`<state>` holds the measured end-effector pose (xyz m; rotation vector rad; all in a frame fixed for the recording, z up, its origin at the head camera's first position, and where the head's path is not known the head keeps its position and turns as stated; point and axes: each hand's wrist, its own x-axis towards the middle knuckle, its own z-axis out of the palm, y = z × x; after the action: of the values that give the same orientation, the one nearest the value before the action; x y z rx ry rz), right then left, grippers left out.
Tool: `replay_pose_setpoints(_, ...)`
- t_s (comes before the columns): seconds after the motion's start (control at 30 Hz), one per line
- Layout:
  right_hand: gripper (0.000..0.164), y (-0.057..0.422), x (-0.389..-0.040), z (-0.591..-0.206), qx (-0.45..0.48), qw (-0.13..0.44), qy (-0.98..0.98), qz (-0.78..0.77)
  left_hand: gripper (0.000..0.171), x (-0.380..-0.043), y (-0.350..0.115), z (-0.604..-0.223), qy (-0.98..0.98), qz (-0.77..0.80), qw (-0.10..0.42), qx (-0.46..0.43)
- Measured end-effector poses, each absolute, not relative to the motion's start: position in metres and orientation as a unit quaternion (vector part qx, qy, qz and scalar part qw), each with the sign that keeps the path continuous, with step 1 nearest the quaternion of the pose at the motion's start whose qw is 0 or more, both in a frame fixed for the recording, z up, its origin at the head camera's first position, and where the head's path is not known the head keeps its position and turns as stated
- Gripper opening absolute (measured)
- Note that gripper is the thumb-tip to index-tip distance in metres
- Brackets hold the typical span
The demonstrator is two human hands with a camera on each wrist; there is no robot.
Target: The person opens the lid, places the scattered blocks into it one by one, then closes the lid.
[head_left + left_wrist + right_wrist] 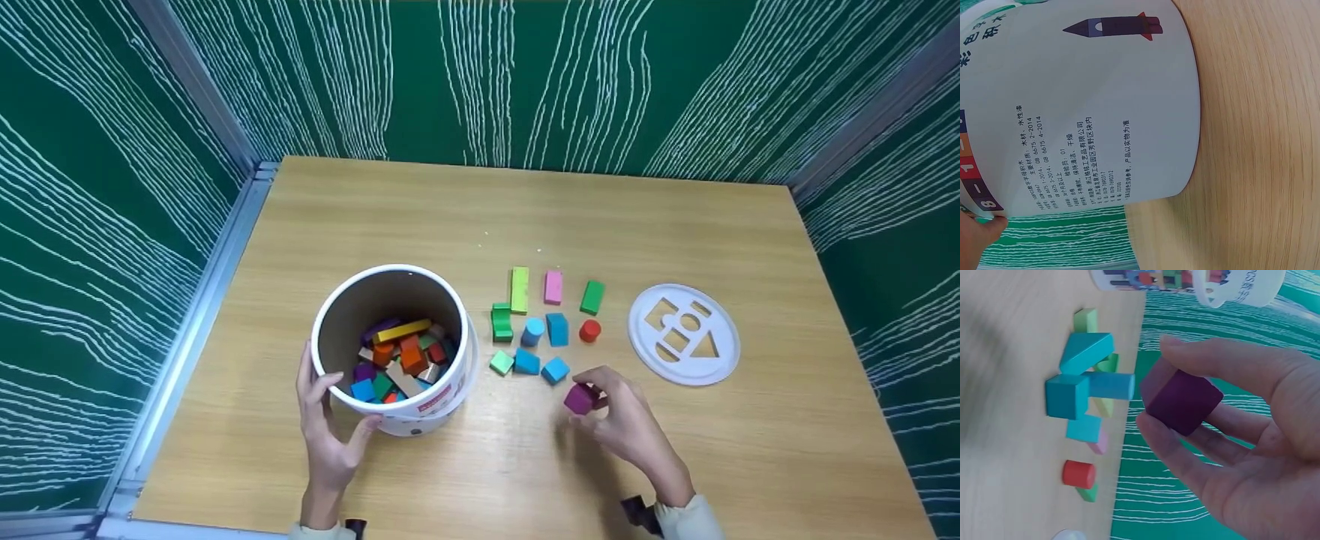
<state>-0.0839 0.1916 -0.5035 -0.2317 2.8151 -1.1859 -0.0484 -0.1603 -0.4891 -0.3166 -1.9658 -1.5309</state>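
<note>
A white round bucket stands on the table at the left, its mouth tilted toward me, with many coloured wooden blocks inside. My left hand holds its near left side, fingers at the rim and thumb against the front wall. In the left wrist view the thumb touches the printed wall. My right hand pinches a purple block between thumb and fingers, above the table. Just beyond it lie a blue cube, a blue block and a light green block.
Farther back are a light blue cylinder, a red cylinder, a green curved block, and lime, pink and green bars. A white lid with shaped holes lies at the right. Green walls surround the table.
</note>
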Motion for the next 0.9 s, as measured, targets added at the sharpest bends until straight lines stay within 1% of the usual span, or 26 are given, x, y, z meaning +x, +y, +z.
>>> replay_pose_setpoints(0.17,0.044,0.185,-0.081,-0.49,-0.103,0.022,0.918,-0.383,0.056,-0.049,-0.16,-0.489,-0.731,-0.587,0.321,-0.133)
replay_pose_setpoints(0.27,0.044,0.181,-0.081,-0.483,-0.115,0.021,0.919,-0.376,0.056,-0.05,-0.159,-0.489,-0.727,-0.589,0.325,-0.14)
replay_pose_setpoints(0.43,0.044,0.176,-0.082,-0.472,-0.119,0.031,0.926,-0.357,0.056,-0.049,-0.159,-0.488,-0.733,-0.586,0.319,-0.133)
replay_pose_setpoints(0.63,0.046,0.169,-0.082,-0.461,-0.141,0.012,0.928,-0.345,0.056,-0.048,-0.16,-0.489,-0.732,-0.589,0.319,-0.128)
replay_pose_setpoints(0.9,0.044,0.161,-0.086,-0.447,-0.152,0.019,0.926,-0.345,0.057,-0.048,-0.16,-0.487,-0.742,-0.584,0.309,-0.114)
